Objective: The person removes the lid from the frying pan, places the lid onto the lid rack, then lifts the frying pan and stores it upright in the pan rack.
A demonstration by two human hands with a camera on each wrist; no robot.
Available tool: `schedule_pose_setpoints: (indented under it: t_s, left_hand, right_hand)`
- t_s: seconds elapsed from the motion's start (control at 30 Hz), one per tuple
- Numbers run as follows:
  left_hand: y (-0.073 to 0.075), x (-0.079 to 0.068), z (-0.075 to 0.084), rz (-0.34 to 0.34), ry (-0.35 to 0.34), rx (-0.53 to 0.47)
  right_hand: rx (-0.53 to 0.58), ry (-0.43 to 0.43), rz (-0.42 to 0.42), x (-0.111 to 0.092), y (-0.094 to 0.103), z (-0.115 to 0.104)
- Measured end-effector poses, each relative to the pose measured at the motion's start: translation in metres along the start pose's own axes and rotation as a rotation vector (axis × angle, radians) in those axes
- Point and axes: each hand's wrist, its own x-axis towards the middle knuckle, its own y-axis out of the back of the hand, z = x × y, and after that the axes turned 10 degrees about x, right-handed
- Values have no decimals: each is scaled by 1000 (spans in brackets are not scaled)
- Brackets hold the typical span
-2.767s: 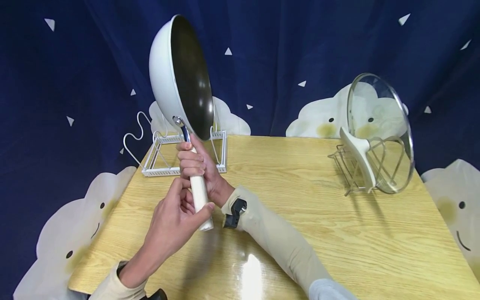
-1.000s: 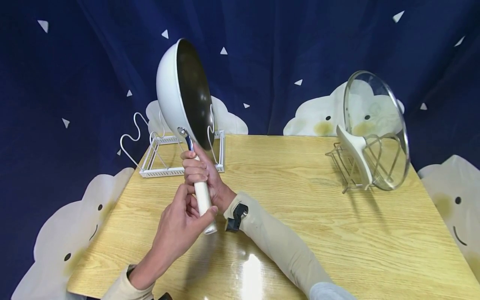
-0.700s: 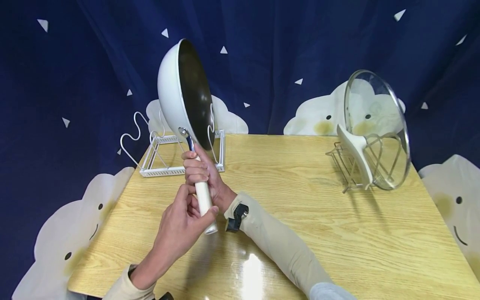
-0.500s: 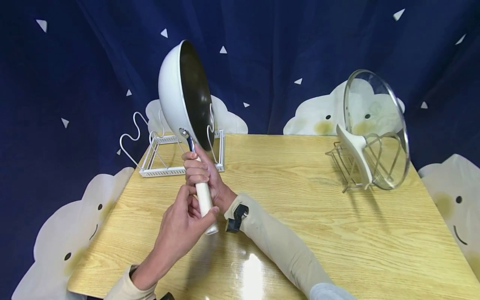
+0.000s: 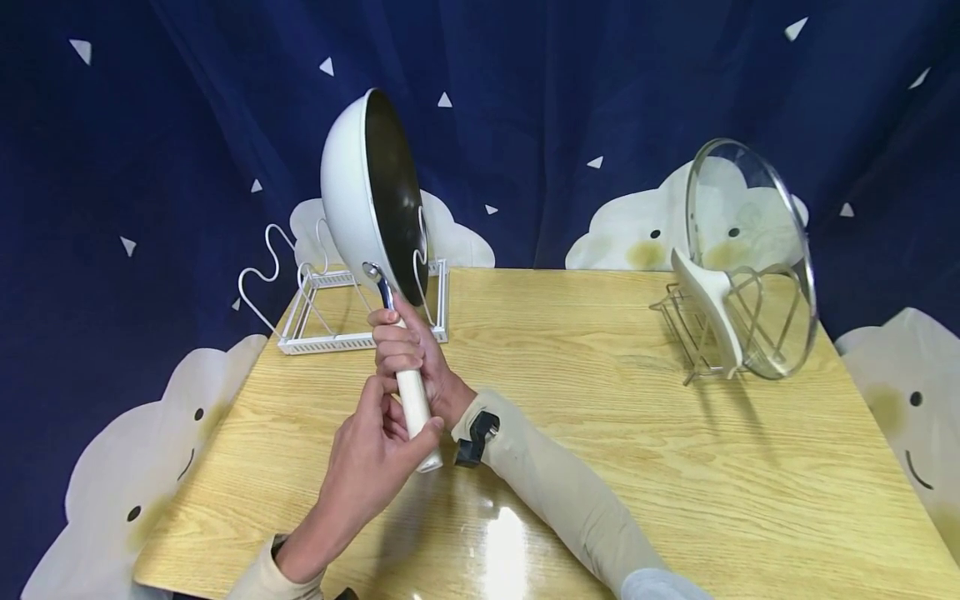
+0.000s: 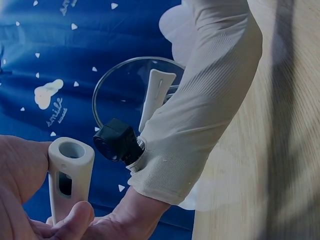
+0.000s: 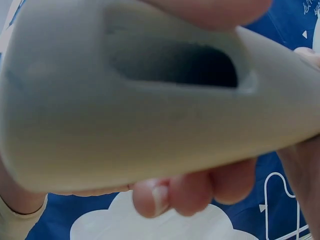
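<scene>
A deep wok (image 5: 348, 187), white outside and dark inside, is held up on its side with the bowl above and the handle (image 5: 415, 400) slanting down. My right hand (image 5: 408, 346) grips the upper handle, just below the metal joint. Lower down, my left hand (image 5: 367, 454) holds the handle near its end between thumb and fingers. The left wrist view shows the hollow end of the handle (image 6: 71, 190). In the right wrist view, the handle (image 7: 125, 125) looms close and blurred. Behind the wok, partly covered by it, stands a white rack (image 5: 322, 342) with curved wire dividers.
On the right, a glass lid (image 5: 798, 217) with a long white grip (image 5: 708, 300) stands upright in a metal wire rack (image 5: 693, 350). Both racks sit on a wooden table (image 5: 570, 358). A dark blue curtain (image 5: 525, 100) hangs behind.
The wok has come down and shifted slightly right, its bowl now lower in front of the white rack. Both hands moved with it, keeping their hold on the handle.
</scene>
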Motion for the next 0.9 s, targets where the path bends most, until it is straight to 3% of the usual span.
schedule_pose_setpoints:
  t_s: [0.9]
  left_hand:
    - [-14, -6, 0, 10, -14, -15]
  right_hand:
    - [43, 8, -2, -13, 8, -1]
